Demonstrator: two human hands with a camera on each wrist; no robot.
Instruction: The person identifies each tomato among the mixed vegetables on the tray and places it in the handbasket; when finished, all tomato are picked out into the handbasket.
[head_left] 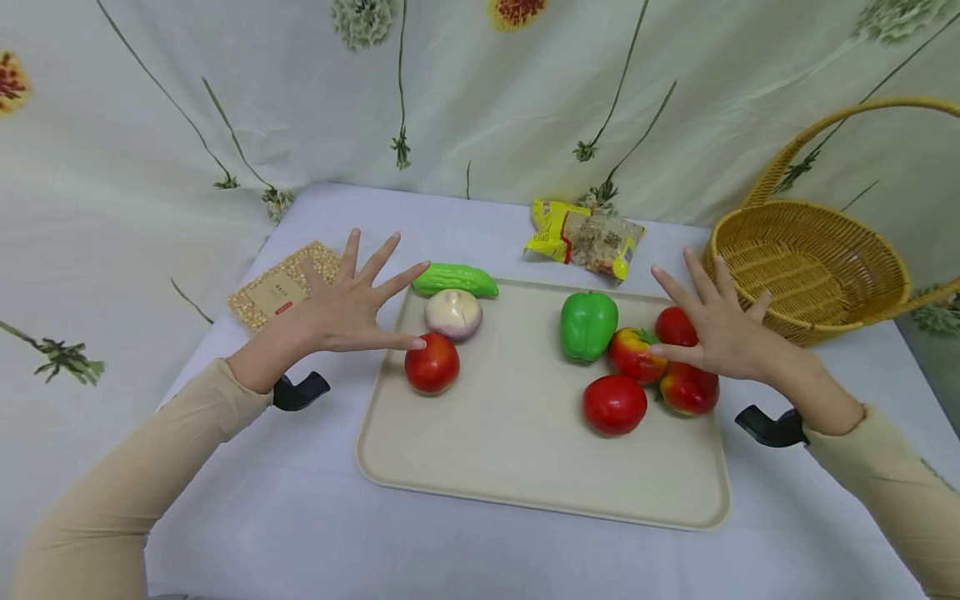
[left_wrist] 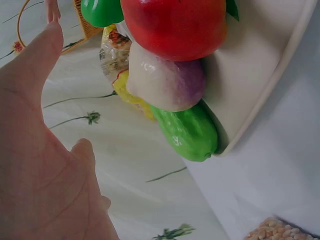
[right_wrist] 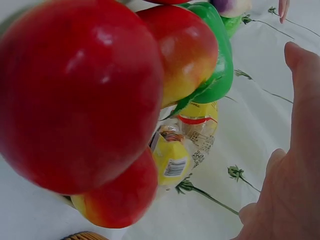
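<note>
Tomato & red-yellow fruit w/ glossy, smooth skin, tray matt, plast.-like, woven basket rough, desk w/ matt cloth

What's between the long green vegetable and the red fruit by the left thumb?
A white and purple vegetable sits between the red fruit and the long green vegetable; the head and left wrist views show it.

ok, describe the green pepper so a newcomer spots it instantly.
In the head view, find the beige tray. Mostly red fruit is grouped on its right side; the green pepper sits at that group's upper left. It's green all over, unlike the fruit, and blocky, unlike the long green vegetable.
</note>
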